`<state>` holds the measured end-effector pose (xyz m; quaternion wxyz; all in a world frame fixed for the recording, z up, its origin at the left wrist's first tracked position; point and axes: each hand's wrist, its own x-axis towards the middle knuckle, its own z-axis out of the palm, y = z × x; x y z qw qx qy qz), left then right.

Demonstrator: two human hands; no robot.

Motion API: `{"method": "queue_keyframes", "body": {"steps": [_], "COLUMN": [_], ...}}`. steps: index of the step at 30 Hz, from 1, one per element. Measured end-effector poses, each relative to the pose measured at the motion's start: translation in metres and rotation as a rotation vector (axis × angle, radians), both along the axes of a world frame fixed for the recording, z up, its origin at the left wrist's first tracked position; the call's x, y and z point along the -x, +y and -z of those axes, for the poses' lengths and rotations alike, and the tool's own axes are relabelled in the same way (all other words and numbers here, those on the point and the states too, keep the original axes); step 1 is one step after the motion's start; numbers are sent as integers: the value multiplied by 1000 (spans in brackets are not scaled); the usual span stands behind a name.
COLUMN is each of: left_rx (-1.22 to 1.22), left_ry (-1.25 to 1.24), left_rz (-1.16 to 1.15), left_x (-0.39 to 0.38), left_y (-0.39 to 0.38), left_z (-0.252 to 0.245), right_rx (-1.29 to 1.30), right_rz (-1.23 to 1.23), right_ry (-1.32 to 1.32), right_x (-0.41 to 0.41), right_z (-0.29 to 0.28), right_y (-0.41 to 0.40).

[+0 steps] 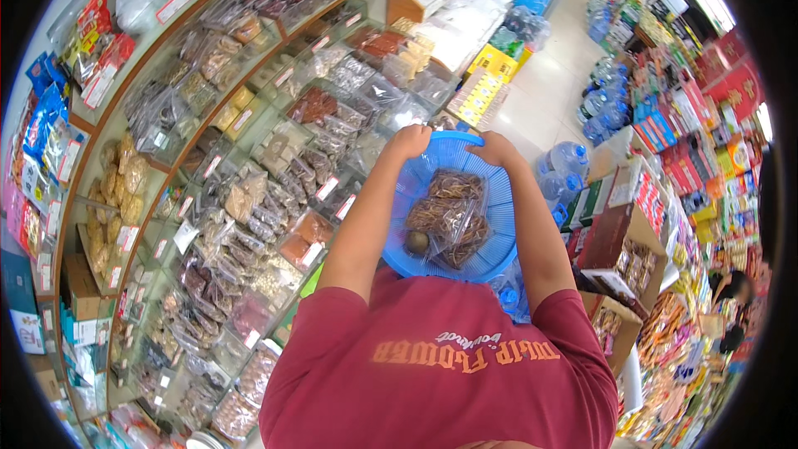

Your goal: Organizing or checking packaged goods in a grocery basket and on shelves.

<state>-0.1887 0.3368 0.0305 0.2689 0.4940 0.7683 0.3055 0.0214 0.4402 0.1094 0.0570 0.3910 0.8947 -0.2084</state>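
Note:
A round blue plastic basket (408, 181) is held out in front of my maroon shirt. My left hand (411, 140) and my right hand (492, 148) both grip its far rim, one at each side of the far edge. Inside the basket lie clear plastic bags of dried brown stringy goods (458, 187), overlapping each other. A small round brownish-green object (416, 241) rests beside them, towards the near left part of the basket. The fingertips curl over the rim and are partly hidden.
Glass compartments with bagged dried goods (246, 193) and price tags fill the left. Large water bottles (567, 159) and open cardboard boxes (642, 249) stand at the right. Yellow cartons (492, 65) sit on the pale tiled floor (530, 100) beyond. Part of a person (735, 287) shows at the far right.

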Motion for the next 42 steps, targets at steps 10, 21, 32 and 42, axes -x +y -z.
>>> {"method": "queue_keyframes", "body": {"steps": [10, 21, 32, 42], "left_rx": [62, 173, 245, 232], "left_ry": [-98, 28, -59, 194], "left_rz": [-366, -831, -1178, -1261], "left_x": [99, 85, 9, -78], "left_y": [-83, -190, -125, -131], "left_z": [11, 1, -28, 2], "right_rx": [-68, -3, -55, 48], "right_rz": [-508, -994, -1184, -1368], "right_ry": [40, -106, -78, -97], "right_x": [183, 299, 284, 239], "right_z": [41, 18, 33, 44], "right_y": [21, -57, -7, -19]}}
